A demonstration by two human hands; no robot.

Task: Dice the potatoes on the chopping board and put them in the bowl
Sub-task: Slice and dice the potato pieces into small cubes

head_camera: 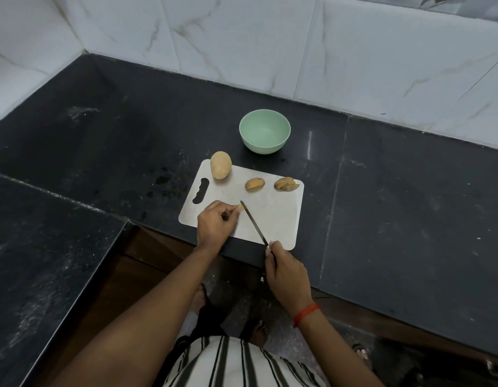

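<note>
Pinching a small pale-yellow potato piece (240,208) against the white rectangular plastic chopping board (273,219) with the curled left hand (215,223), near the board's handle slot. Gripping a slim dark-bladed knife (253,222) in the closed right hand (287,275) at the board's near edge, tip just beside that piece. Along the board's far edge: whole tan oval potato (220,169) and two sliced brown-skinned potato chunks (255,184). Beyond the board, on the black stone tabletop (130,135): pale green round bowl (263,148).
</note>
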